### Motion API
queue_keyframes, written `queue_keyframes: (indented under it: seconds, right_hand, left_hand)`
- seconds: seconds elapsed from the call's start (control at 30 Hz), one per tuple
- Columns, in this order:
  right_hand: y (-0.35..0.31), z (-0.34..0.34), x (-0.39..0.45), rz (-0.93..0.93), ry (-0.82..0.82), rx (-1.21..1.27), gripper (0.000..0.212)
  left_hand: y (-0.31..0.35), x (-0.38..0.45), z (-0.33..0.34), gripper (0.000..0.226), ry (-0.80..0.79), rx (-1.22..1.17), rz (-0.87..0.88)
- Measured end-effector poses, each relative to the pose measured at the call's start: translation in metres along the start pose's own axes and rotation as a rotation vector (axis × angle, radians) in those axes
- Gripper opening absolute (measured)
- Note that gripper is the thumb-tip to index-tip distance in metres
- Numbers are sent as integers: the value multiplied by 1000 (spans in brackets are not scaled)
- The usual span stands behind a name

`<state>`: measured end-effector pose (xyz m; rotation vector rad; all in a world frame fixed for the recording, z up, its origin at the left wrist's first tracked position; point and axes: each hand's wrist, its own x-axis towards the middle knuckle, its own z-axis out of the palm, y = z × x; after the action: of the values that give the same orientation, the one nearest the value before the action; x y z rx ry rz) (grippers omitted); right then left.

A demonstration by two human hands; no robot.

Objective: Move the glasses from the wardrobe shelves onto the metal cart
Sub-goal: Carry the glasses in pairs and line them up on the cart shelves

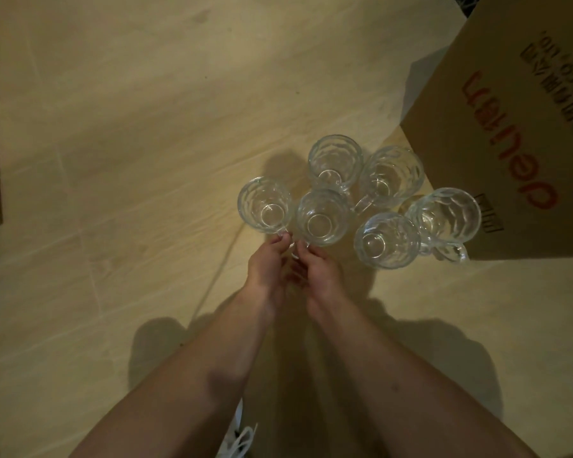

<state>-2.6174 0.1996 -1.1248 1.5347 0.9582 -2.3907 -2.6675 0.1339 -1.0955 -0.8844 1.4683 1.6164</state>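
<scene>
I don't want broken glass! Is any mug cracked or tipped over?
No crack shows. All six glass mugs stand upright on the wooden floor, which is odd. Left hand and right hand reach two handles.

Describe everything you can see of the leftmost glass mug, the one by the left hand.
The leftmost glass mug is clear, with a dimpled faceted wall, a round rim and a thick round base seen through its mouth. It looks empty and stands upright on the pale wood-look floor, at the left end of a cluster of six. Its handle points toward the person, and the left hand pinches it with its fingers. Its wall sits close against the neighbouring mug.
</scene>
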Motion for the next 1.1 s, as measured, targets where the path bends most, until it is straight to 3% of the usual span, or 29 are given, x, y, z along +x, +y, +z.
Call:
queue_keyframes:
  seconds: [0.1,0.23,0.5,0.8,1.1]
  right_hand:
    - [-2,-1,-7,-16,75,-36,13]
    - [-19,-8,-39,-5,153,-146,23]
    - [-92,13,-222,189,177,-311,15]
    - [-268,151,-468,25,117,-422,29]
    - [-458,355,-670,-359,-109,-380,34]
  left_hand:
    - [5,-10,-2,17,40,-38,-25]
    - [19,-41,-8,20,176,29,-79]
    - [90,-218,-31,27,188,97,-248]
    - [295,-468,-13,30,87,88,-135]
    - [554,-689,2,36,-24,32,346]
